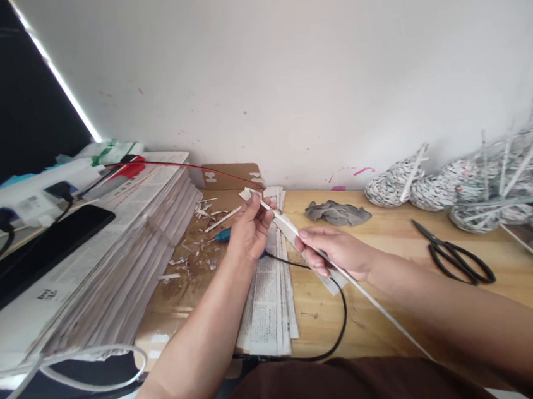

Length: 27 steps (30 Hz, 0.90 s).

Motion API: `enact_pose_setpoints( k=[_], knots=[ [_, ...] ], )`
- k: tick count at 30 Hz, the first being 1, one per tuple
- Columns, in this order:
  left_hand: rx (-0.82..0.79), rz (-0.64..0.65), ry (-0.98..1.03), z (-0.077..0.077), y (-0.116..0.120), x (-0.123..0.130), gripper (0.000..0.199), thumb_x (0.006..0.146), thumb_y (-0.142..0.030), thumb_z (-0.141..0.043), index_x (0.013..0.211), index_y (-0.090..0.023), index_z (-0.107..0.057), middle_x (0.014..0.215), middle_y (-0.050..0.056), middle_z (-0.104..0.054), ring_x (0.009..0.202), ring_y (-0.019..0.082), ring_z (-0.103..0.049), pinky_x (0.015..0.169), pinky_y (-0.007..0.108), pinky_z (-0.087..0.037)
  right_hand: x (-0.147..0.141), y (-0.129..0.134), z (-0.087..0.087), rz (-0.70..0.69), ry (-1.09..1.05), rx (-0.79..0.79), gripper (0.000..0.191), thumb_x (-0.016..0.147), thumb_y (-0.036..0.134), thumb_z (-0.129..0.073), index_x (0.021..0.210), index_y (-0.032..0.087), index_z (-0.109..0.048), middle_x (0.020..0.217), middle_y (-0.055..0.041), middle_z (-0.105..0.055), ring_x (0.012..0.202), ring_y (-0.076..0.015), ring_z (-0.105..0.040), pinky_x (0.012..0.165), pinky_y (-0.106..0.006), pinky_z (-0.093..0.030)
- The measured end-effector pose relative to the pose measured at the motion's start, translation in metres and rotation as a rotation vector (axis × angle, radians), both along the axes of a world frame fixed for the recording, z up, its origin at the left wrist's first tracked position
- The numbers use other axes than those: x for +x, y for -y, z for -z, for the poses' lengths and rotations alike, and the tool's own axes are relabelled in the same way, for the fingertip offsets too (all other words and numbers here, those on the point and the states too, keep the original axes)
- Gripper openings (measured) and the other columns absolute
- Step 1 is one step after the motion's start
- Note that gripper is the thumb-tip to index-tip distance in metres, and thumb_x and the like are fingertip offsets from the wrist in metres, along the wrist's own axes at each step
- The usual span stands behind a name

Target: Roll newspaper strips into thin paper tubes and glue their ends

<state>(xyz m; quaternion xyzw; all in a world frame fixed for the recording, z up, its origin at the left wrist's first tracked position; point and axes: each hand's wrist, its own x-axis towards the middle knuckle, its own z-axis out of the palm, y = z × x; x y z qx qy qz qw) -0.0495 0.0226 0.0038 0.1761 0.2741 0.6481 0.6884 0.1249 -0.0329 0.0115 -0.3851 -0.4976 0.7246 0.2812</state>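
My left hand (250,230) pinches the far end of a newspaper strip (287,225) between thumb and fingers. Closer to me, my right hand (336,249) is closed around the same strip, which looks partly rolled on the slant. From under that hand a long, thin pale stick (388,314) runs down toward my body; whether it is rolled paper or a solid rod I cannot tell. Below my hands lies a pile of cut newspaper strips (271,307). A blue-handled tool (223,236), partly hidden by my left wrist, rests beside the pile with a black cord (343,318).
Black-handled scissors (454,259) and a crumpled grey cloth (337,211) lie on the wooden table (370,239). Woven paper pieces (474,184) crowd the right. At left, a tall newspaper stack (156,236) carries a black phone (48,254) and a power strip (32,195). Paper scraps litter the cardboard (163,305).
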Motion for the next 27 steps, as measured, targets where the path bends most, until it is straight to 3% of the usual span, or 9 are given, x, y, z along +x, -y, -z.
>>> enact_pose_setpoints(
  k=[3, 5, 11, 15, 17, 22, 23, 25, 27],
  knots=[
    [-0.005, 0.020, 0.015, 0.001, -0.001, 0.000, 0.009, 0.087, -0.015, -0.058, 0.085, -0.010, -0.066, 0.071, 0.002, -0.067, 0.061, 0.008, -0.067, 0.052, 0.011, -0.054, 0.000, -0.001, 0.003, -0.106, -0.181, -0.241, 0.028, 0.089, 0.045, -0.050, 0.078, 0.019, -0.049, 0.047, 0.0072, -0.041, 0.037, -0.0074, -0.038, 0.039, -0.020, -0.030],
    [0.013, 0.037, 0.007, 0.002, -0.001, 0.001, 0.011, 0.088, -0.015, -0.057, 0.087, -0.010, -0.067, 0.071, 0.003, -0.066, 0.062, 0.008, -0.066, 0.052, 0.011, -0.054, -0.001, -0.002, 0.003, -0.105, -0.136, -0.231, 0.032, 0.090, 0.049, -0.047, 0.081, 0.018, -0.052, 0.050, 0.0057, -0.045, 0.039, -0.0078, -0.041, 0.041, -0.020, -0.031],
    [0.038, 0.056, -0.037, 0.004, 0.000, 0.003, 0.007, 0.084, -0.017, -0.063, 0.084, -0.011, -0.068, 0.072, 0.002, -0.066, 0.063, 0.009, -0.067, 0.055, 0.012, -0.055, -0.007, -0.010, 0.002, 0.094, 0.220, 0.277, 0.036, 0.086, 0.054, -0.054, 0.084, 0.018, -0.055, 0.053, 0.0050, -0.049, 0.042, -0.0072, -0.044, 0.043, -0.020, -0.033],
    [0.026, 0.071, -0.037, 0.005, 0.000, 0.003, 0.008, 0.085, -0.015, -0.061, 0.083, -0.010, -0.067, 0.072, 0.003, -0.066, 0.063, 0.008, -0.067, 0.054, 0.012, -0.055, -0.007, -0.013, 0.004, -0.058, 0.030, 0.006, 0.035, 0.089, 0.054, -0.046, 0.077, 0.021, -0.044, 0.045, 0.0099, -0.031, 0.035, -0.0077, -0.030, 0.039, -0.021, -0.027],
    [0.018, 0.076, -0.041, 0.005, 0.001, 0.004, 0.008, 0.086, -0.015, -0.061, 0.084, -0.010, -0.067, 0.072, 0.003, -0.066, 0.062, 0.008, -0.066, 0.052, 0.012, -0.055, -0.007, -0.013, 0.002, -0.110, 0.005, -0.046, 0.035, 0.089, 0.055, -0.043, 0.080, 0.022, -0.043, 0.047, 0.0096, -0.032, 0.036, -0.0088, -0.032, 0.039, -0.022, -0.029],
    [0.019, 0.075, -0.054, 0.005, 0.001, 0.004, 0.007, 0.086, -0.015, -0.060, 0.085, -0.011, -0.066, 0.074, 0.003, -0.067, 0.064, 0.009, -0.067, 0.054, 0.014, -0.056, -0.012, -0.015, -0.006, 0.102, 0.458, 0.591, 0.030, 0.087, 0.050, -0.053, 0.079, 0.021, -0.050, 0.061, 0.0024, -0.047, 0.052, -0.0114, -0.045, 0.050, -0.024, -0.033],
    [0.025, 0.075, -0.053, 0.005, 0.001, 0.004, 0.007, 0.086, -0.015, -0.060, 0.084, -0.011, -0.066, 0.073, 0.002, -0.066, 0.064, 0.009, -0.067, 0.055, 0.014, -0.056, -0.013, -0.016, -0.007, 0.120, 0.487, 0.645, 0.030, 0.088, 0.048, -0.053, 0.078, 0.021, -0.051, 0.062, 0.0019, -0.048, 0.053, -0.0113, -0.045, 0.051, -0.024, -0.033],
    [0.024, 0.080, -0.053, 0.006, 0.000, 0.004, 0.007, 0.085, -0.016, -0.062, 0.084, -0.011, -0.066, 0.072, 0.002, -0.065, 0.064, 0.008, -0.067, 0.054, 0.012, -0.055, -0.016, -0.019, -0.006, 0.067, 0.384, 0.508, 0.032, 0.091, 0.050, -0.045, 0.079, 0.021, -0.050, 0.057, 0.0033, -0.044, 0.048, -0.0109, -0.042, 0.048, -0.024, -0.032],
    [0.009, 0.088, -0.057, 0.006, 0.000, 0.004, 0.007, 0.085, -0.017, -0.063, 0.084, -0.011, -0.066, 0.072, 0.001, -0.065, 0.063, 0.008, -0.067, 0.051, 0.011, -0.053, -0.017, -0.021, -0.004, -0.056, 0.158, 0.210, 0.033, 0.092, 0.052, -0.040, 0.080, 0.022, -0.047, 0.050, 0.0072, -0.036, 0.040, -0.0101, -0.036, 0.043, -0.023, -0.030]
  ],
)
